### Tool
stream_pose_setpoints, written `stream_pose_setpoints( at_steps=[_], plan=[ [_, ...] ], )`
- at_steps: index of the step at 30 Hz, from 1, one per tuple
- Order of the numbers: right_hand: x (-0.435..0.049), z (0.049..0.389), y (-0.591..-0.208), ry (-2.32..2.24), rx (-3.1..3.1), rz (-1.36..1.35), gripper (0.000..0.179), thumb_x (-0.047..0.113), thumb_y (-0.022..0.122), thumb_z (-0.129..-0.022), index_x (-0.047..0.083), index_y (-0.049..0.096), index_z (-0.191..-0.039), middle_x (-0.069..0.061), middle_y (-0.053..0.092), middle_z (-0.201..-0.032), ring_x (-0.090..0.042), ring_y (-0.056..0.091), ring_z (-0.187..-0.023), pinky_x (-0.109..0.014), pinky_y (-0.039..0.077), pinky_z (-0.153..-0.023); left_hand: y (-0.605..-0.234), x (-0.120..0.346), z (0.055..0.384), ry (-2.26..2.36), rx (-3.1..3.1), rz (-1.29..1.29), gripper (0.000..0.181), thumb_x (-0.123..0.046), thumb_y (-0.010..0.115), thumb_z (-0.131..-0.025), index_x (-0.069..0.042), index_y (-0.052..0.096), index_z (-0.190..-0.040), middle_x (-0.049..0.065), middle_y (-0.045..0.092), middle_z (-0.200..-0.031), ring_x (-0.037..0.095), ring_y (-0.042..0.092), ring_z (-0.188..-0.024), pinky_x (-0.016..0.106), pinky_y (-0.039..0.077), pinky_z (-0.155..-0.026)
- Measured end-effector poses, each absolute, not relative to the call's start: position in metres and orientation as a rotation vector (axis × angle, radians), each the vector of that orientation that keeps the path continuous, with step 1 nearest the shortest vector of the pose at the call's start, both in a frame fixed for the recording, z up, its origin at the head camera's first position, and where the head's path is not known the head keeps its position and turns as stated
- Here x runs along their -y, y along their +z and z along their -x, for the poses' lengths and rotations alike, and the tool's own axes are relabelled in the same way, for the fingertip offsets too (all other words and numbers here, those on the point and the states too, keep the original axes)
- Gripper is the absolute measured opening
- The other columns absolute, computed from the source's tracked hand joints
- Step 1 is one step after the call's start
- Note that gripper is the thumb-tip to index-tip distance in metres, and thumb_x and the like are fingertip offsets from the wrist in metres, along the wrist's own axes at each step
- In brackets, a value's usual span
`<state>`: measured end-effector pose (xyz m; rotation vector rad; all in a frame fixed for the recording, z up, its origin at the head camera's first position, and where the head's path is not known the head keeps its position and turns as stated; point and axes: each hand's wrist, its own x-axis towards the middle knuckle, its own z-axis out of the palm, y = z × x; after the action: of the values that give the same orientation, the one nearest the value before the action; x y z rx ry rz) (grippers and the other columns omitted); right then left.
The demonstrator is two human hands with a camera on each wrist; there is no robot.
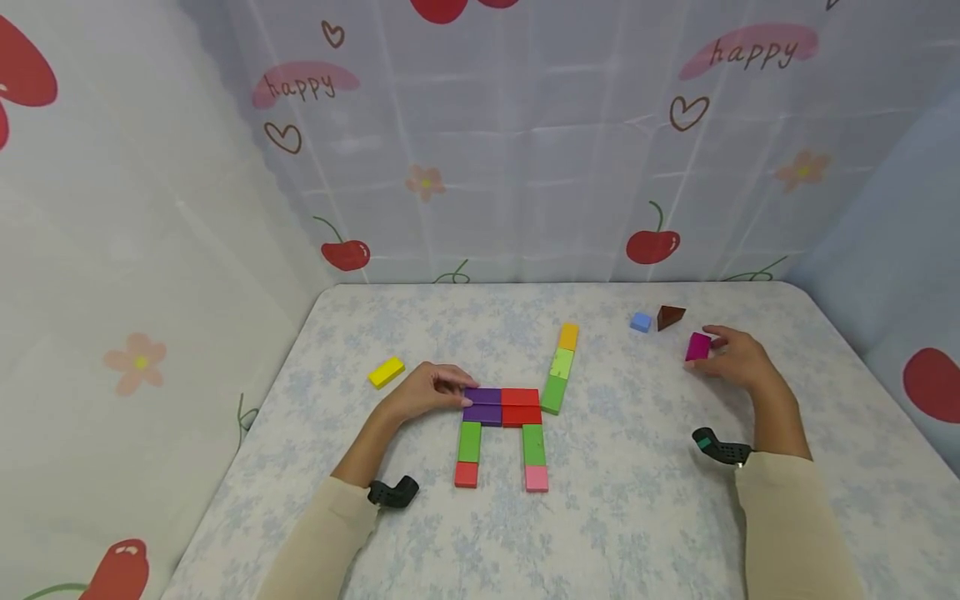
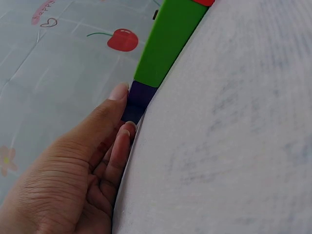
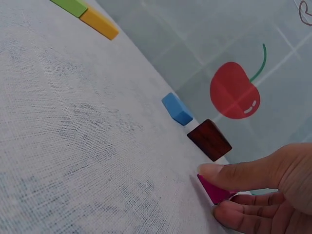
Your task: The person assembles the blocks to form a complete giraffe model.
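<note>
My left hand [image 1: 425, 390] pinches the left end of a purple block [image 1: 486, 397] between thumb and fingertips. This block lies against a second purple block [image 1: 483, 415], beside two red blocks [image 1: 520, 397]. Below them two legs of green blocks [image 1: 469, 442] end in a small red block [image 1: 466, 475] and a pink block [image 1: 536, 478]. A slanting row of a green block [image 1: 554, 394], a light green block [image 1: 562, 362] and an orange block [image 1: 568, 337] rises at the right. Far right, my right hand [image 1: 738, 358] grips a magenta block [image 3: 214, 189] between thumb and fingers.
A yellow block [image 1: 386, 372] lies left of the left hand. Toward the table's back edge sit a small blue block [image 1: 641, 322] and a dark brown wedge-shaped block [image 1: 670, 317]. Patterned curtains [image 1: 510, 142] stand behind the cloth-covered table [image 1: 630, 517] and at its sides.
</note>
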<state>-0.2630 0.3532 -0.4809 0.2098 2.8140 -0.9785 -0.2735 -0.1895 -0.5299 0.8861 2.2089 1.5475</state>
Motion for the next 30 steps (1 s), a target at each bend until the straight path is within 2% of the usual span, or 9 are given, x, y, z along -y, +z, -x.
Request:
stream_pose_setpoints(
  at_steps=[4,11,15,20,22,27,30],
  plan=[
    [-0.3534,0.2631,-0.4847,-0.993,-2.811,-0.240,0.088,0.023,0.080,-0.087,-0.008,0.030,-0.153,-0.039,0.039,-0.138,-0.056,0.039,-0.124,-0.067,0.042,-0.098,-0.5285,0.1888,0.2742,1.544,-2.207,-0.898,0.030,-0.010,0.082,-0.086,-0.010,0.078,-0.116,0.005,0.072,-0.111,0.014,0.062,-0.077,0.024,0.052,-0.070],
    [-0.3564,0.2626,-0.4899,-1.069,-2.839,-0.276,0.076,0.018,0.079,-0.087,-0.007,0.039,-0.147,-0.033,0.046,-0.124,-0.048,0.046,-0.111,-0.059,0.047,-0.090,-0.5273,0.1855,0.2778,1.546,-2.203,-0.909,0.030,-0.006,0.081,-0.086,-0.007,0.078,-0.116,0.007,0.072,-0.110,0.014,0.063,-0.077,0.024,0.053,-0.070],
    [-0.3569,0.2631,-0.4894,-1.110,-2.830,-0.294,0.076,0.020,0.080,-0.086,-0.006,0.040,-0.146,-0.030,0.046,-0.121,-0.046,0.046,-0.109,-0.051,0.048,-0.084,-0.5263,0.1844,0.2789,1.549,-2.208,-0.901,0.031,-0.003,0.080,-0.086,-0.004,0.077,-0.117,0.007,0.072,-0.110,0.012,0.062,-0.076,0.023,0.052,-0.070],
    [-0.3542,0.2652,-0.4880,-1.126,-2.777,-0.344,0.080,0.022,0.082,-0.086,-0.006,0.038,-0.147,-0.031,0.044,-0.124,-0.048,0.043,-0.114,-0.051,0.049,-0.086,-0.5266,0.1865,0.2777,1.547,-2.218,-0.894,0.030,0.000,0.079,-0.087,0.001,0.075,-0.117,0.012,0.072,-0.111,0.013,0.062,-0.076,0.023,0.052,-0.070],
    [-0.3535,0.2657,-0.4878,-1.122,-2.768,-0.342,0.080,0.022,0.081,-0.086,-0.006,0.038,-0.147,-0.031,0.044,-0.123,-0.047,0.043,-0.113,-0.050,0.050,-0.087,-0.5267,0.1874,0.2766,1.542,-2.222,-0.883,0.030,-0.001,0.079,-0.087,-0.001,0.076,-0.117,0.012,0.072,-0.110,0.013,0.062,-0.076,0.023,0.052,-0.070],
    [-0.3533,0.2641,-0.4873,-1.119,-2.771,-0.305,0.078,0.024,0.081,-0.086,-0.007,0.040,-0.145,-0.029,0.046,-0.121,-0.045,0.046,-0.110,-0.039,0.050,-0.078,-0.5267,0.1886,0.2749,1.533,-2.222,-0.874,0.031,-0.009,0.082,-0.086,-0.011,0.079,-0.116,0.007,0.072,-0.110,0.016,0.062,-0.077,0.025,0.052,-0.071],
    [-0.3540,0.2625,-0.4869,-1.134,-2.762,-0.290,0.078,0.029,0.081,-0.087,-0.007,0.041,-0.144,-0.028,0.047,-0.120,-0.040,0.051,-0.105,-0.029,0.049,-0.071,-0.5240,0.1873,0.2714,1.540,-2.219,-0.864,0.030,-0.007,0.082,-0.086,-0.009,0.078,-0.116,0.007,0.072,-0.110,0.016,0.060,-0.077,0.025,0.051,-0.070]
  ],
)
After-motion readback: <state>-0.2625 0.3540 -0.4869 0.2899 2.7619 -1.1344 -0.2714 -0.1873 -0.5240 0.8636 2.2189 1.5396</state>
